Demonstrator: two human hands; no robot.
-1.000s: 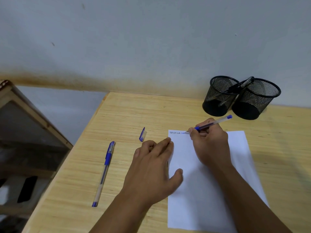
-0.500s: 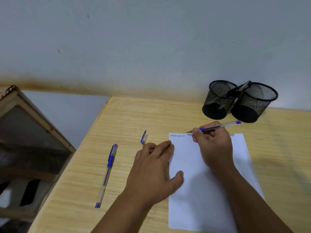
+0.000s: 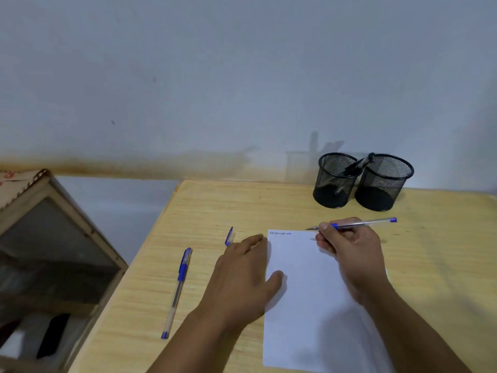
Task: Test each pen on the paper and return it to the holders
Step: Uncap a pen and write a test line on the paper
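A white sheet of paper (image 3: 301,292) lies on the wooden desk with a short line of blue writing at its top left. My right hand (image 3: 349,254) grips an uncapped blue pen (image 3: 360,224), held almost level just above the paper's top edge, tip pointing left. My left hand (image 3: 242,281) rests flat on the desk, thumb on the paper's left edge, fingers apart. A loose blue pen cap (image 3: 229,236) lies just beyond its fingertips. A second capped blue pen (image 3: 177,289) lies further left. Two black mesh holders (image 3: 334,181) (image 3: 383,184) stand at the back, a black pen (image 3: 357,166) leaning in the left one.
The wooden desk (image 3: 204,211) stands against a pale wall with a brown stain along its base. Its left edge runs diagonally past the capped pen. A wooden-framed box with a glass panel (image 3: 53,243) stands lower, to the left of the desk.
My right hand has lifted the pen's tip off the writing and tilted the pen flatter, shifting slightly right. My left hand has stayed in place on the paper's edge.
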